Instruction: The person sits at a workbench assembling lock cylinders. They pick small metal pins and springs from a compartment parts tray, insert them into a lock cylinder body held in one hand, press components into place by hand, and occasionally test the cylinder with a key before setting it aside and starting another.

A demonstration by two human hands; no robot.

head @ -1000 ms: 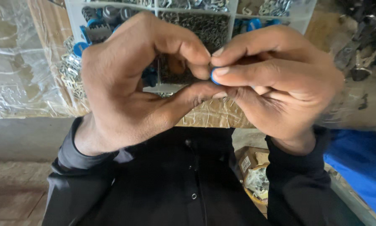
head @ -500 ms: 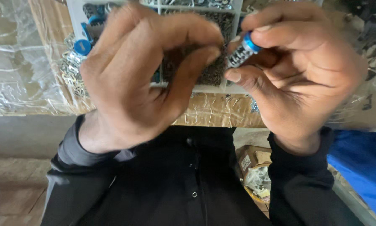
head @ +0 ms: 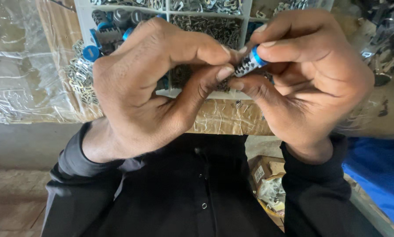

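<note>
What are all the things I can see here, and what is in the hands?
small ridged part: one, silver metal with a blue end, pinched between the fingertips of both hands
divided tray: one, white, on the table behind the hands, compartments full of small metal pieces
blue-capped parts: several, blue and grey, in the tray's left compartment
loose metal clips: a pile, silver, left of the tray
plastic sheet: one, clear, crinkled, far left
cardboard box: one, brown, low down below the table
blue cloth: one, lower right
shirt: one, black, buttoned
left hand: touching the part
right hand: gripping the part
</note>
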